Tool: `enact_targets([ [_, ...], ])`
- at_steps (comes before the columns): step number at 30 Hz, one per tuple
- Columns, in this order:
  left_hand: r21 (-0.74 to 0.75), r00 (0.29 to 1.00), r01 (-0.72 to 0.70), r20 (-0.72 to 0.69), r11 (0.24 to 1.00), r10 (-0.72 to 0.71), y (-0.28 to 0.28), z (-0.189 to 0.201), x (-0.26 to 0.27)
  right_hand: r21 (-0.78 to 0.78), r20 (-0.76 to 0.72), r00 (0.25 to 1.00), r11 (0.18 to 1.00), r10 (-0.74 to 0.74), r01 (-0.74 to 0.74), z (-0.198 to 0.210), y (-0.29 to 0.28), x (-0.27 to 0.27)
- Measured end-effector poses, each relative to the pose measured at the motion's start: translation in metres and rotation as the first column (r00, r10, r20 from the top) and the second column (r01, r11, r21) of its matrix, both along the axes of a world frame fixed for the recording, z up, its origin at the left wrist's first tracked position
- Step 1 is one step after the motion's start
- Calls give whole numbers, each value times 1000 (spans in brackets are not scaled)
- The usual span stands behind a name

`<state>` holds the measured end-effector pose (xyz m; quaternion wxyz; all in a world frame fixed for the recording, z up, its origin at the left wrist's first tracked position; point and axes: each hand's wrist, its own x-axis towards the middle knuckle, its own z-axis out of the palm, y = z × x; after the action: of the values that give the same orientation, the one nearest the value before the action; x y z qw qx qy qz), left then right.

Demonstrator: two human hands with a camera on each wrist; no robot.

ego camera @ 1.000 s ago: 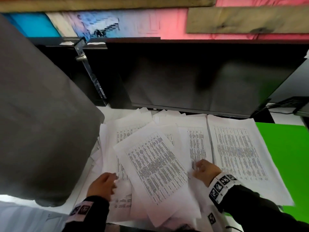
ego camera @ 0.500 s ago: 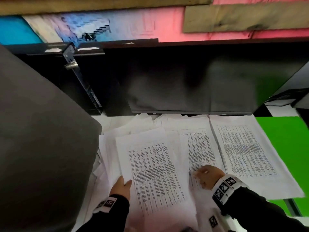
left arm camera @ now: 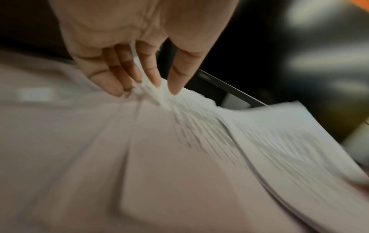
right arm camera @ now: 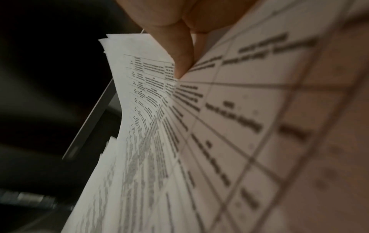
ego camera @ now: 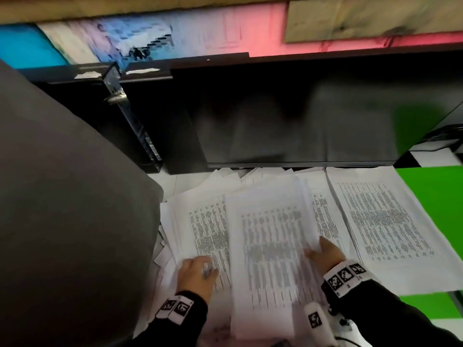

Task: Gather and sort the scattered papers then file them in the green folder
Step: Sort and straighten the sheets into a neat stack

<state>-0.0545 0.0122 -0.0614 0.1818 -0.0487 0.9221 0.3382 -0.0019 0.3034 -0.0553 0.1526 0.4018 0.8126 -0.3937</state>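
The right hand pinches a loose sheaf; the left hand, fingers extended, presses papers near the desk's left edge, which probably slide off.

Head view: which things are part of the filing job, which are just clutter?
In the job:
- scattered papers
- lifted sheaf, gripped by right hand
- left hand, fingers on the papers
- green folder

Just there:
- dark monitor
- grey chair back
- cables
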Motion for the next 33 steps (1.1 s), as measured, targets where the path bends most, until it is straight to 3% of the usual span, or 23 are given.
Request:
enact_targets([
  [3,-3,957,-291,-4,957,291,-26,1,-12,12,-37,993,993,-116,117,8,15,5],
  [6,92,909,-409,123,908,397,-36,-5,-16,-3,-9,995,995,-96,96,5,27,10],
  [10,120,898,-437,124,892,423,-35,-13,-12,-30,90,996,1000,12,-10,-7,29,19],
  [13,48,918,-383,135,923,374,-28,-12,-10,-37,94,995,999,35,-31,-12,31,24],
  [17,-3,895,-420,168,908,414,-19,-10,-9,-60,81,993,995,87,-83,-16,35,28],
  [21,-208,964,-200,135,957,231,-10,-7,-7,-64,82,981,983,177,-172,-15,38,30],
  [23,-262,979,-171,67,950,195,-6,-3,-5,-65,64,979,980,194,-190,-15,40,31],
  [26,-223,977,-214,-53,951,207,-7,2,-2,-74,53,979,978,199,-195,-14,43,30],
  [28,-134,952,-303,-71,943,296,-11,6,1,-88,52,976,974,212,-207,-14,46,30],
  [33,-39,924,-378,40,925,379,-7,12,3,-107,94,965,966,244,-234,-21,53,26],
])
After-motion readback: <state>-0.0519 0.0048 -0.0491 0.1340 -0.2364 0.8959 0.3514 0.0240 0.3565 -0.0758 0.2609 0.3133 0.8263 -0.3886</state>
